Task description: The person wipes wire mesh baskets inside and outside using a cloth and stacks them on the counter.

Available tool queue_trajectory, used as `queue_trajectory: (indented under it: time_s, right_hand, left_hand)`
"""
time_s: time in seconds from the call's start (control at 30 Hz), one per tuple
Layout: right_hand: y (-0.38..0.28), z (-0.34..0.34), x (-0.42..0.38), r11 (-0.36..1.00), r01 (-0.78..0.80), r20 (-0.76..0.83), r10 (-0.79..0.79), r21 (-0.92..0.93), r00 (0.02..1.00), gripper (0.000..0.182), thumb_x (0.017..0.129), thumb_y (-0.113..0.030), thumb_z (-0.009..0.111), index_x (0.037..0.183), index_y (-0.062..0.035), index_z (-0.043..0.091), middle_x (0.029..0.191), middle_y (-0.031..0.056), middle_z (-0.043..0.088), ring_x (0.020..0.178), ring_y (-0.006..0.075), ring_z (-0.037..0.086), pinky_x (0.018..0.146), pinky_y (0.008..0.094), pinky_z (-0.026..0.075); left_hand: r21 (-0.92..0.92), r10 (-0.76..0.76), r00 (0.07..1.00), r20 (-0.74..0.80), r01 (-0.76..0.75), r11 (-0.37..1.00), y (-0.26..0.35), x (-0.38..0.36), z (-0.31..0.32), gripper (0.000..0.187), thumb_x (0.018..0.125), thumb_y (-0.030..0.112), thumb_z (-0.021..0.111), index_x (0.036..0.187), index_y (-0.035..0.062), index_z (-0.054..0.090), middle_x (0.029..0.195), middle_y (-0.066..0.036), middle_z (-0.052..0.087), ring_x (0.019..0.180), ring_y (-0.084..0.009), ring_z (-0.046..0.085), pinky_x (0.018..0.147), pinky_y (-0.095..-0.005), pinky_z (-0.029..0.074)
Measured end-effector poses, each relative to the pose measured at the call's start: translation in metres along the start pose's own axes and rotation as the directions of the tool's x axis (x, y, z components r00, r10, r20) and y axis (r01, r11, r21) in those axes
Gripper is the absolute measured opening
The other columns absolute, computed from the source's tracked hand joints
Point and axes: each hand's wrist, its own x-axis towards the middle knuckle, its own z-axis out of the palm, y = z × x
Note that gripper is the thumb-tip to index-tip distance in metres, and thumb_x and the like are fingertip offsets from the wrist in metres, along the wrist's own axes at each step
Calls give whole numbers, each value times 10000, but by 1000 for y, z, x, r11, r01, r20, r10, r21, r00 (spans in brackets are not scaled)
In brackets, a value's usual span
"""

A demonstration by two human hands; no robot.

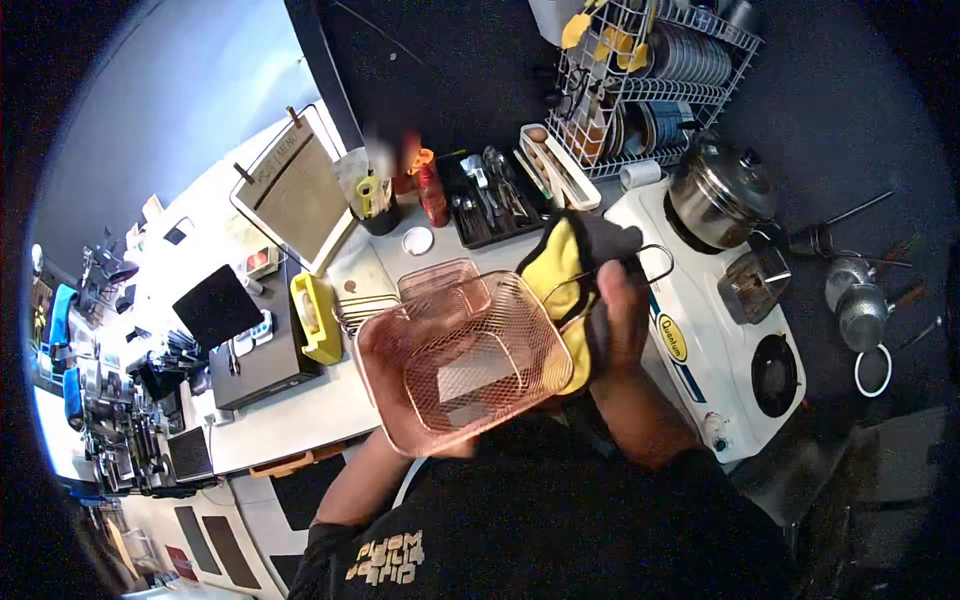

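Note:
A copper-coloured wire mesh basket (470, 370) is held up in front of my body, over the counter's front edge. My left hand (445, 448) supports it from below at its lower edge, with the fingers mostly hidden behind the mesh. My right hand (622, 310) is raised at the basket's right side, around its thin wire handle (655, 262), and looks slightly blurred. A second, smaller copper mesh basket (445, 285) lies on the counter behind the first. Beside my right hand is a yellow and black cloth or mitt (555, 270).
A white gas stove (680, 310) with a steel pot (722, 195) stands at the right. Behind are a black cutlery tray (492, 205), a red bottle (431, 192) and a white dish rack (600, 140). A yellow holder (314, 320) and a clipboard (295, 195) are left.

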Motion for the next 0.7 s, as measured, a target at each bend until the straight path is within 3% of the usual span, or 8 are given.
queue_trajectory:
  time_s: [0.13, 0.2, 0.27, 0.4, 0.47, 0.5, 0.57, 0.7]
  right_hand:
    - [-8, 26, -9, 641, -408, 332, 243, 651, 912, 768, 927, -659, 409, 1382, -41, 443, 1275, 118, 589, 1076, 283, 615, 905, 456, 515]
    - [-1, 61, -26, 731, -439, 172, 414, 522, 894, 776, 941, -646, 378, 1363, 1, 451, 1281, 163, 588, 1108, 293, 609, 950, 457, 494]
    - [20, 55, -67, 466, -514, 363, 379, 720, 851, 615, 975, -444, 406, 1347, 44, 451, 1309, 214, 557, 1158, 324, 586, 1063, 457, 407]
    - [-11, 86, -78, 688, -502, 317, 390, 525, 865, 401, 888, -287, 562, 1190, -25, 590, 1134, 130, 651, 1045, 283, 633, 911, 413, 515]
    - [18, 73, -87, 931, -362, 283, 359, -43, 890, 431, 859, -303, 612, 1199, -41, 586, 1161, 120, 642, 1049, 292, 631, 932, 424, 504]
    - [39, 66, -91, 830, -148, 259, 330, -537, 908, 461, 844, -313, 638, 1216, -47, 577, 1183, 114, 634, 1055, 293, 628, 946, 427, 498]
    - [43, 76, -86, 528, 177, 351, 249, -830, 902, 519, 810, -338, 702, 1227, -58, 571, 1187, 103, 635, 1060, 290, 628, 965, 411, 483]
    - [43, 106, -82, 930, 117, 390, 30, -348, 920, 460, 866, -299, 683, 1223, -33, 566, 1183, 118, 633, 1087, 261, 617, 971, 392, 473]
  left_hand:
    - [-61, -204, 963, -177, 196, 979, 42, -17, -39, 936, 544, 292, 922, 1304, 26, 445, 1133, -154, 597, 1065, -263, 607, 920, -385, 512]
    - [272, -90, 981, -173, 135, 953, 49, -21, -57, 843, 525, 300, 917, 1202, -34, 542, 1041, -151, 637, 990, -230, 639, 833, -315, 545]
    - [445, 42, 992, -117, 14, 896, 51, -32, -87, 818, 520, 297, 921, 1168, -63, 575, 1036, -162, 634, 961, -224, 654, 797, -286, 563]
    - [375, -115, 986, -122, 153, 914, 50, -58, -122, 833, 525, 273, 932, 1190, -53, 550, 1129, -177, 578, 1016, -274, 635, 848, -320, 556]
    - [322, -163, 983, -78, 180, 929, 64, -52, -127, 847, 526, 245, 932, 1216, -42, 532, 1149, -173, 569, 1051, -289, 619, 880, -340, 548]
    - [354, -181, 983, -15, 175, 919, 63, -53, -132, 855, 527, 231, 931, 1229, -38, 523, 1160, -171, 564, 1069, -294, 610, 895, -351, 544]
    - [543, -193, 956, 220, 44, 839, 52, -61, -150, 927, 538, 192, 921, 1311, 9, 444, 1194, -156, 518, 1113, -308, 576, 927, -380, 534]
    - [376, 274, 962, -9, -250, 892, 22, -62, -132, 754, 563, 324, 872, 1165, -16, 572, 1214, -139, 533, 1101, -262, 560, 922, -352, 505]
